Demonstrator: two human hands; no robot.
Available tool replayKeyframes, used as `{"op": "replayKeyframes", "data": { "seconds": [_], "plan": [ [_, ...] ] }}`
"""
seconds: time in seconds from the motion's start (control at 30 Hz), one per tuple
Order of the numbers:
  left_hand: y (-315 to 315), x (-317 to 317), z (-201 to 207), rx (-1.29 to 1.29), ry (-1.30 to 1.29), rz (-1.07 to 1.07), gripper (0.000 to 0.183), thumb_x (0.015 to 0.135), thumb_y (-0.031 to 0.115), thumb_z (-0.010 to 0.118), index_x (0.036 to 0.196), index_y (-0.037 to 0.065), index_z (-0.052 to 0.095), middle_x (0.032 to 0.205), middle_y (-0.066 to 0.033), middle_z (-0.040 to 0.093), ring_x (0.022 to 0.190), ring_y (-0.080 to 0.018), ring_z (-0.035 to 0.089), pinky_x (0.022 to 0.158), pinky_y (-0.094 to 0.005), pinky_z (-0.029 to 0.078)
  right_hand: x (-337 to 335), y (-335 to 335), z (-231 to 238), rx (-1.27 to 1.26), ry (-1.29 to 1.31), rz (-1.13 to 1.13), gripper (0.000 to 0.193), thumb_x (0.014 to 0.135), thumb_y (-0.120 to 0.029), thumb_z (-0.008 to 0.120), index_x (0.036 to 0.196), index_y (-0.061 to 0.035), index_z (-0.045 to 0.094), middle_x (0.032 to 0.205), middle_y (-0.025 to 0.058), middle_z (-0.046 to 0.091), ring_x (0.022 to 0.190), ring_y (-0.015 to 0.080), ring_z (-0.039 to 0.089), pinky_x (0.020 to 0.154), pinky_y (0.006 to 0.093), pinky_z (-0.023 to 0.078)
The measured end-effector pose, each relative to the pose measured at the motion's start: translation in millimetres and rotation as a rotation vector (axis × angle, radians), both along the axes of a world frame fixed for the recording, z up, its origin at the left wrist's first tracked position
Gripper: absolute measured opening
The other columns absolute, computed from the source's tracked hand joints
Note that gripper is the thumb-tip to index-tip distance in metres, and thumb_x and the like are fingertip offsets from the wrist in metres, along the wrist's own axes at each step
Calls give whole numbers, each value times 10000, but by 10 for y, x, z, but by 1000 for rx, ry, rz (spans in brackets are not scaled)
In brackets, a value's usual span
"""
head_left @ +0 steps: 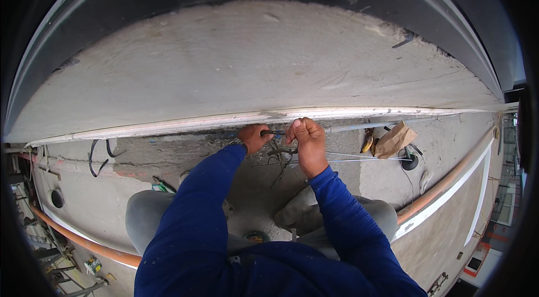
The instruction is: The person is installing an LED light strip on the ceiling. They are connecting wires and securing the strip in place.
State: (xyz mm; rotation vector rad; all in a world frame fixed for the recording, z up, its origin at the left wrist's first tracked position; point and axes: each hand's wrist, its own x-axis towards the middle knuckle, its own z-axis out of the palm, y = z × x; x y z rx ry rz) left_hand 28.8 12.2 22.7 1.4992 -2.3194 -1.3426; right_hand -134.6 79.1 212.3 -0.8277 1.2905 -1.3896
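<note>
Blue sleeves [193, 207] nearest; left hand [254, 138] grips thin dark bar [274, 132]; right hand [309, 142] curled, grasp unclear.

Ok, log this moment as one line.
left hand: closed around dark bar | right hand: near bar's other end, grip unclear | between hands: bent dark rods | farther right: brown paper bag

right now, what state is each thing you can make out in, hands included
Left hand: closed around a dark rod
Right hand: fingers curled near the rod's other end, grip unclear
Dark wire pieces: splayed, pointing different ways
Brown paper bag: crumpled
White trim: smeared grey in places
Black cable: bent in a curve
</note>
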Motion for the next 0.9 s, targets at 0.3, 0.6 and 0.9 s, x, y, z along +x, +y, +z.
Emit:
{"op": "replayKeyframes", "data": {
  "seconds": [0.3,0.6,0.9],
  "plan": [
    [-85,6,-57,89,-66,5,434,916,515,709,1133,140,738,1071,-121,752,1036,-334,701,897,-452,530,-170,-16,-111,0,145,29,414,1076,-210,592,699,-68,493,656,31,585,649,103,558,644,296,460],
    [-106,-10,-134,130,-46,28,374,948,496,671,1054,146,751,982,-100,748,943,-308,705,842,-449,525,-238,-5,-143,87,294,1,400,1039,-193,638,689,-49,509,616,25,568,640,88,565,589,324,455],
    [-61,-132,-176,67,-82,110,386,993,476,579,971,131,750,916,-139,733,908,-362,702,823,-483,523,-330,57,-361,212,851,154,336,910,-204,721,727,29,563,681,244,592,649,441,587,622,495,455]
  ]
}}
